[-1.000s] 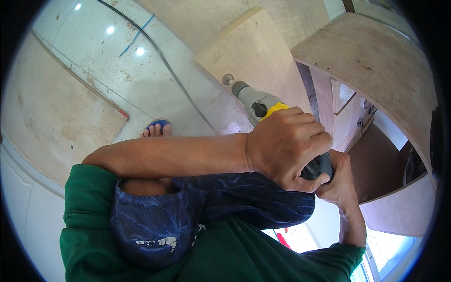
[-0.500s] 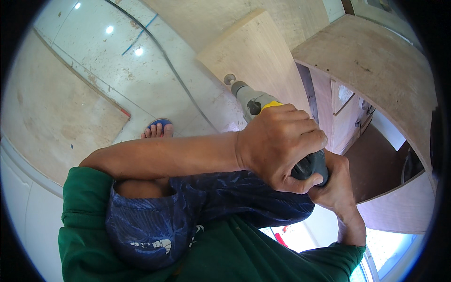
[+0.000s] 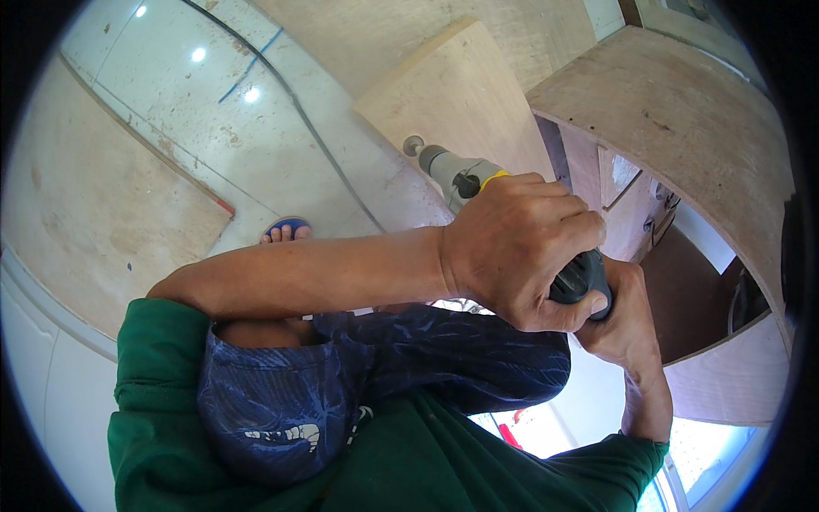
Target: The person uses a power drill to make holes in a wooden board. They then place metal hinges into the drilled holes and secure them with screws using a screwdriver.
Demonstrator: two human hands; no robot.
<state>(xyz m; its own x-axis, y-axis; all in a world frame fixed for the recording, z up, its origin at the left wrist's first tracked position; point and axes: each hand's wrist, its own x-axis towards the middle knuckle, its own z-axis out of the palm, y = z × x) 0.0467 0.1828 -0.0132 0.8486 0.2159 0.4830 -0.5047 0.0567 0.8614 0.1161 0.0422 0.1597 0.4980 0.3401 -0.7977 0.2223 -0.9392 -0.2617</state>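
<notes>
My left hand (image 3: 525, 247) wraps over the top of a grey power drill (image 3: 461, 175) with a yellow band. My right hand (image 3: 627, 320) grips the drill's dark handle from below. The drill's chuck points at the edge of a light plywood panel (image 3: 465, 94) and touches it or nearly so. My left forearm crosses in front of my raised knee in blue patterned shorts (image 3: 341, 384).
A plywood cabinet (image 3: 674, 119) with open compartments stands at right. A large plywood sheet (image 3: 94, 222) lies on the white tiled floor (image 3: 171, 77) at left. A black cable (image 3: 299, 119) runs across the floor. My foot in a blue sandal (image 3: 286, 229) shows below the panel.
Both hands and the drill have shifted slightly left and down in the picture, with the chuck staying at the panel's edge. The grip is the same.
</notes>
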